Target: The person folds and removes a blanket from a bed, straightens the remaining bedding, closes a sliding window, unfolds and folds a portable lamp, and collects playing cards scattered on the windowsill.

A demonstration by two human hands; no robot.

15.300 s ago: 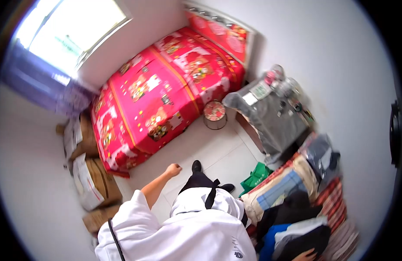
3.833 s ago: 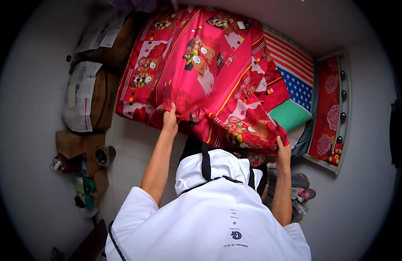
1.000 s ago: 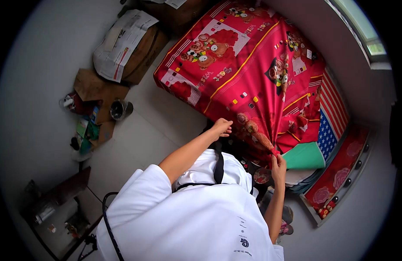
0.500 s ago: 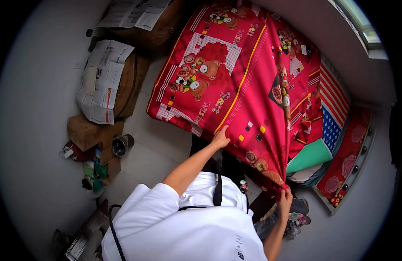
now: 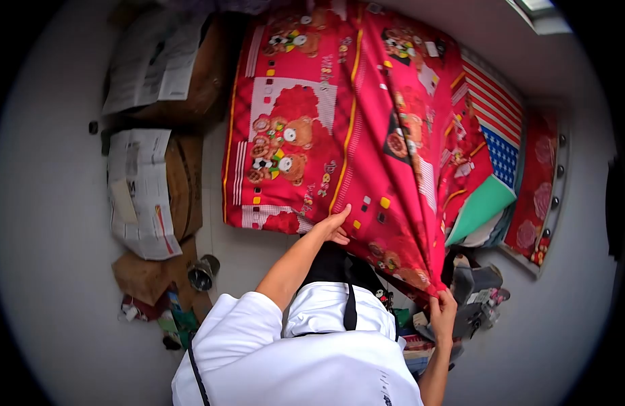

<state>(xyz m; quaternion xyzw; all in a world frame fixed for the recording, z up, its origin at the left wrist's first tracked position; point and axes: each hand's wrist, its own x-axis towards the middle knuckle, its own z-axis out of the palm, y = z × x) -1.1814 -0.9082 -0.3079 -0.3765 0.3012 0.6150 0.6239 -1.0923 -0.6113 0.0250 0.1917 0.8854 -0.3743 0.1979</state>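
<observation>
A red bedspread (image 5: 370,169) with teddy bears and "Best Wishes" lettering is spread over a bed in front of me. At its near edge, my left hand (image 5: 331,229) touches the cloth with thumb and fingers apart. Farther right, my right hand (image 5: 443,311) is closed on a gathered corner of the bedspread, pulling its folds into a tight bunch. Beyond the folds, a flag-patterned cloth (image 5: 500,145) with stripes and stars shows, along with a green piece of cloth (image 5: 483,208).
Cardboard boxes (image 5: 185,179) with printed sheets on top stand along the left wall. A dark round container (image 5: 203,272) sits on the floor below them. On the right is a headboard (image 5: 534,183) with rose-patterned red panels. Assorted items lie beside my right arm.
My view has turned, so the bed appears straighter and shifted left. My left hand's fingers have spread on the cloth edge. My right hand keeps hold of the bunched corner.
</observation>
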